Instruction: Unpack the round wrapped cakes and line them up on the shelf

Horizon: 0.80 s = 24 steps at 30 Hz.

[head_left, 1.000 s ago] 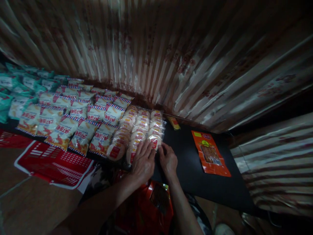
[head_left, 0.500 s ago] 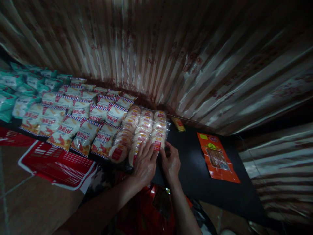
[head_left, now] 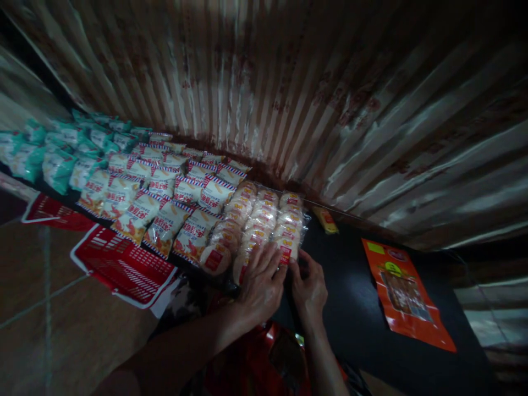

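Round white crackers in clear wrappers stand in three rows on a black tabletop. My left hand (head_left: 262,280) lies with its fingers stretched out over the front of the middle cracker row (head_left: 258,228) and reaches to the right row. At the front of the right row is a cracker pack (head_left: 285,247) with a red label. My right hand (head_left: 309,289) has its thumb and bent forefinger at that pack's near right edge, pinching it. Left of the crackers, white snack bags (head_left: 193,234) with striped edges sit in rows.
Teal bags (head_left: 58,168) fill the far left. A small yellow packet (head_left: 325,220) and a large orange pouch (head_left: 406,291) lie on the black table (head_left: 350,308) to the right. Red baskets (head_left: 124,269) are on the tiled floor. Behind rises a pleated curtain (head_left: 256,110). Red packaging (head_left: 264,357) shows below my arms.
The view has swung left, so everything sits further right in the picture. Both hands stay at the front of the cracker rows with little visible movement against them.
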Tool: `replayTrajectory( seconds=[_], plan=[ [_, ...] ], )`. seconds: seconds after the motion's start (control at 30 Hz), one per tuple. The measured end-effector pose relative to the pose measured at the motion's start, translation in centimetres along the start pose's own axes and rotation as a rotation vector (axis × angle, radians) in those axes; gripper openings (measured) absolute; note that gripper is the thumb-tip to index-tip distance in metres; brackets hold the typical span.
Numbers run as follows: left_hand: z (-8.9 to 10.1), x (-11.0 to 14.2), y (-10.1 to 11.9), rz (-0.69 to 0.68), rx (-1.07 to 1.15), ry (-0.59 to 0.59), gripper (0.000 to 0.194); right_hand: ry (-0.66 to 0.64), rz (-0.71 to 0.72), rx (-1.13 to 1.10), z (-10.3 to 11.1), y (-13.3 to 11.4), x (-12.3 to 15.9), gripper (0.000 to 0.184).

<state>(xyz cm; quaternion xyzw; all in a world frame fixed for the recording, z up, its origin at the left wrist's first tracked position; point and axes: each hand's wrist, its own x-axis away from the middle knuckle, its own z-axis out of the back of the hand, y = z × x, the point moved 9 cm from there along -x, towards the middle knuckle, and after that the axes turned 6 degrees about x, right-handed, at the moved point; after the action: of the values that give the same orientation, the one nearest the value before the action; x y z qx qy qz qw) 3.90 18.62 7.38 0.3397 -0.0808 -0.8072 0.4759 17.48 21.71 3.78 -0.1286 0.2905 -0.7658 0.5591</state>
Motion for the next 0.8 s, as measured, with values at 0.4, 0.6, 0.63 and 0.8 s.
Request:
replayTrajectory(
  seconds=[0.4,0.6,0.63,0.8],
  plan=[
    [0.7,-0.3,-0.5,0.012,-0.015,0.008,0.032,-0.001,0.007,0.073,-0.1,0.0,-0.5,0.069],
    [1.7,-0.3,-0.1,-0.014,-0.026,0.099,0.036,-0.011,-0.071,-0.001,0.0,1.0,-0.7,0.075],
    [1.8,-0.2,0.0,-0.021,-0.033,0.116,0.036,-0.003,-0.071,-0.008,0.2,1.1,-0.8,0.077],
    [4.2,0.9,-0.1,0.027,-0.057,0.223,0.032,0.115,0.123,-0.02,1.6,-0.7,-0.8,0.084]
  ],
)
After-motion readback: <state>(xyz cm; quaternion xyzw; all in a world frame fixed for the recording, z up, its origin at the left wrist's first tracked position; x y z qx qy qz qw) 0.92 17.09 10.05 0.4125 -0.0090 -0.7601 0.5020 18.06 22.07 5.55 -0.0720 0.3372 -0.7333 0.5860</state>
